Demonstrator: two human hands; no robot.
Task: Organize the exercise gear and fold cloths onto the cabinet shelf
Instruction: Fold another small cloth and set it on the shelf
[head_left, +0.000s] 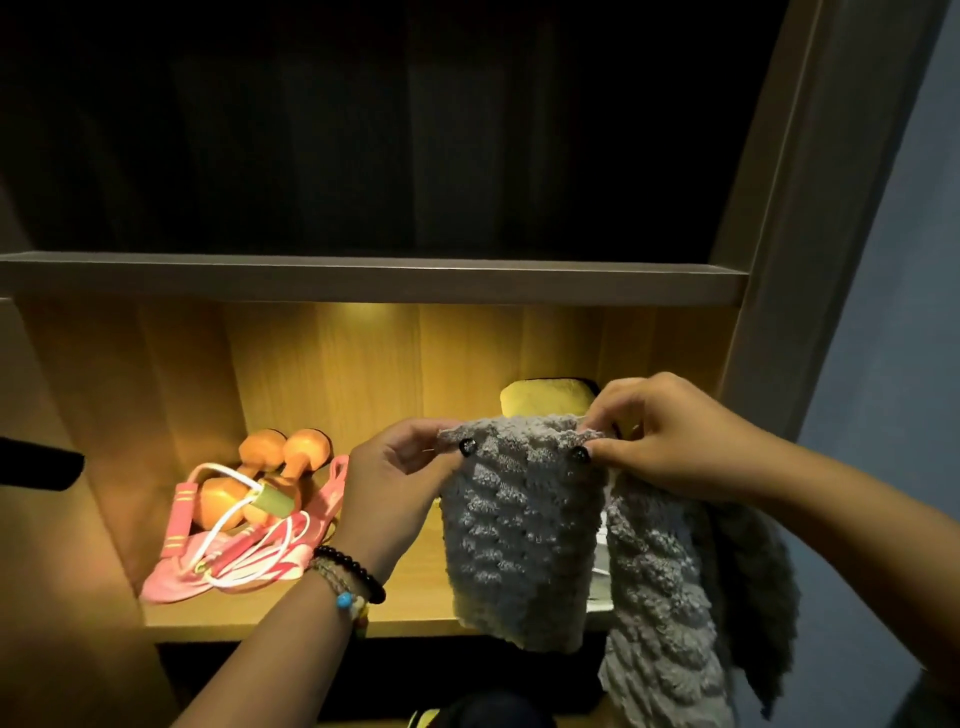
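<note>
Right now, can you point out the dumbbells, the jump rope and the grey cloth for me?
dumbbells (262, 448): head view, on an orange end.
jump rope (183, 512): head view, on its pink handle.
grey cloth (519, 530): head view, on the hanging front panel.

Both hands, the left hand and the right hand, pinch the upper edge of the grey knitted cloth, which hangs in front of the lit shelf. Directly behind the grip, a yellow cushion is seen. Left of the grip, the orange dumbbells and the pink skipping rope occupy the corner. Between them and the cloth, bare board is left. Right of the grip, the cabinet side panel closes the way.
</note>
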